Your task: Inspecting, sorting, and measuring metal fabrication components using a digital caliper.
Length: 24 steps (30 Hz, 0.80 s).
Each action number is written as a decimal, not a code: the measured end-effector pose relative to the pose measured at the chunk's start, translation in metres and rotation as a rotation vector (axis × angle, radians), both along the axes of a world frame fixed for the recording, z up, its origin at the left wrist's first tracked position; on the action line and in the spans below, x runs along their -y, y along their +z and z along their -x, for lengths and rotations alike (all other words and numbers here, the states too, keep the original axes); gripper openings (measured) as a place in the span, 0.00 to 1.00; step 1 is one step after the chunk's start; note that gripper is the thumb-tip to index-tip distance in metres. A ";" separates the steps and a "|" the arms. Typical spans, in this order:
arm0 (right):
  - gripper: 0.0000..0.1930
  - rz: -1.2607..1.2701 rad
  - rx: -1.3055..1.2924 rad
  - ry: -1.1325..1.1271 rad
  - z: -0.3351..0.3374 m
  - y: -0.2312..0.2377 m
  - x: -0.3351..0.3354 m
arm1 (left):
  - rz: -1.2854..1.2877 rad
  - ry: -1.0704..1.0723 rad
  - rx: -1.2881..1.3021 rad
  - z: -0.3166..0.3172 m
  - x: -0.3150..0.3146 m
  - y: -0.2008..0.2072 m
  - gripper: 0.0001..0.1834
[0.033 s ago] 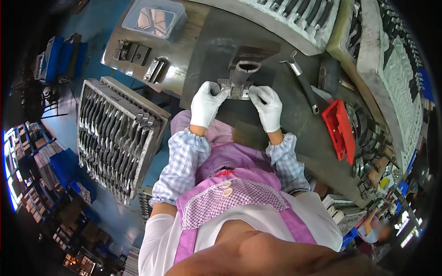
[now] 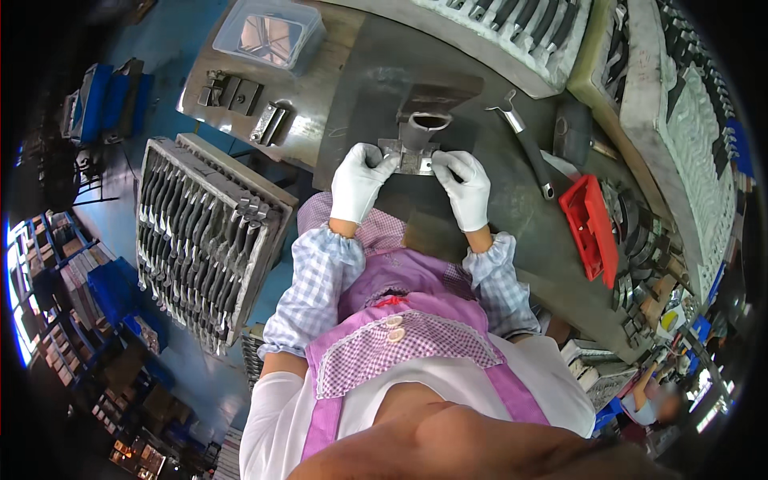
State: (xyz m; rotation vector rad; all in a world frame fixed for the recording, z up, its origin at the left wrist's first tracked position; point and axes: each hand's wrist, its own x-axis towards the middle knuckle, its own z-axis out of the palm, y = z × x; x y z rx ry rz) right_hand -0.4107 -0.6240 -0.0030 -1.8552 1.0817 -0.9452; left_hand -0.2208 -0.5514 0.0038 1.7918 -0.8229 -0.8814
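Observation:
In white gloves, both my hands are at a flat metal block point(image 2: 412, 163) on the dark bench plate. My left hand point(image 2: 360, 182) is closed, thumb and fingertips pinched at the block's left end. My right hand point(image 2: 466, 188) pinches at its right end, thumb and forefinger together. Small holes show on the face of the block between my hands. Just behind it stands a short dark tube point(image 2: 419, 132) with its hollow mouth upward. Where the tube meets the block is hard to make out. A dark upright metal piece point(image 2: 442, 92) is behind the tube.
To the right lie a black-handled tool point(image 2: 528, 144), a hammer point(image 2: 573, 132) and a red plastic bin point(image 2: 588, 228). Racks of black-handled parts stand at the far right and left point(image 2: 200, 240). A clear box point(image 2: 268, 36) and metal clamps point(image 2: 270, 122) sit at the far left.

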 end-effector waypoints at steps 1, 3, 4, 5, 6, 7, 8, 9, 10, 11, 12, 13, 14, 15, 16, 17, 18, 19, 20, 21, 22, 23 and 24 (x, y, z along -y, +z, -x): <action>0.07 -0.014 0.047 -0.002 -0.002 -0.004 0.000 | -0.056 -0.004 0.038 -0.001 0.000 0.000 0.17; 0.10 -0.110 0.016 -0.001 -0.006 -0.003 0.000 | -0.043 -0.021 0.080 -0.001 0.000 0.002 0.17; 0.11 -0.147 -0.057 -0.014 -0.007 0.000 0.001 | -0.079 -0.011 0.103 0.000 0.001 0.004 0.18; 0.12 -0.169 -0.101 0.012 -0.007 0.006 0.004 | -0.092 -0.008 0.113 0.002 0.003 0.007 0.19; 0.14 -0.171 -0.098 0.042 -0.008 0.013 0.007 | -0.123 0.019 0.129 0.004 0.004 0.011 0.19; 0.13 -0.208 -0.066 0.009 -0.008 0.021 0.009 | -0.117 -0.021 0.133 0.005 0.006 0.014 0.19; 0.13 -0.257 -0.036 0.038 -0.008 0.029 0.013 | -0.127 -0.025 0.145 0.006 0.007 0.017 0.18; 0.13 -0.355 -0.038 0.072 -0.010 0.037 0.015 | -0.222 -0.013 0.152 0.004 0.007 0.020 0.18; 0.15 -0.347 -0.066 0.051 -0.011 0.045 0.017 | -0.171 -0.041 0.242 0.002 0.005 0.023 0.21; 0.18 -0.438 0.173 0.051 -0.019 0.051 0.016 | -0.125 -0.092 0.293 -0.003 0.002 0.027 0.22; 0.20 -0.620 0.194 0.045 -0.026 0.059 0.013 | -0.097 -0.089 0.222 -0.007 -0.002 0.030 0.23; 0.22 -0.494 0.109 0.148 -0.038 0.065 0.008 | -0.117 -0.130 0.174 -0.015 -0.009 0.035 0.25; 0.17 -0.500 0.270 0.166 -0.055 0.068 0.000 | -0.201 -0.160 -0.166 -0.025 -0.019 0.039 0.29; 0.12 -0.424 0.208 0.139 -0.069 0.074 -0.009 | -0.104 -0.116 -0.595 -0.033 -0.036 0.045 0.32; 0.14 -0.016 0.121 0.237 -0.085 0.078 -0.019 | 0.040 -0.112 -0.767 -0.040 -0.058 0.052 0.33; 0.16 0.387 0.069 0.325 -0.100 0.083 -0.028 | 0.185 -0.128 -0.926 -0.048 -0.073 0.058 0.33; 0.22 0.517 -0.002 0.468 -0.113 0.087 -0.040 | 0.093 -0.200 -0.736 -0.060 -0.090 0.064 0.32; 0.20 0.506 -0.095 0.603 -0.122 0.091 -0.052 | 0.009 -0.279 -0.558 -0.072 -0.112 0.069 0.31; 0.20 0.487 -0.091 0.709 -0.130 0.091 -0.061 | 0.007 -0.369 -0.378 -0.084 -0.132 0.072 0.31; 0.20 0.468 -0.125 0.834 -0.135 0.089 -0.068 | 0.044 -0.253 -0.387 -0.092 -0.146 0.071 0.33; 0.20 0.487 -0.108 0.838 -0.136 0.085 -0.073 | -0.007 -0.077 -0.567 -0.109 -0.168 0.070 0.34; 0.19 0.371 -0.082 0.832 -0.134 0.079 -0.075 | -0.190 -0.037 -0.012 -0.139 -0.185 0.067 0.32; 0.19 0.368 -0.068 0.737 -0.130 0.071 -0.076 | -0.307 0.092 -0.119 -0.170 -0.203 0.061 0.30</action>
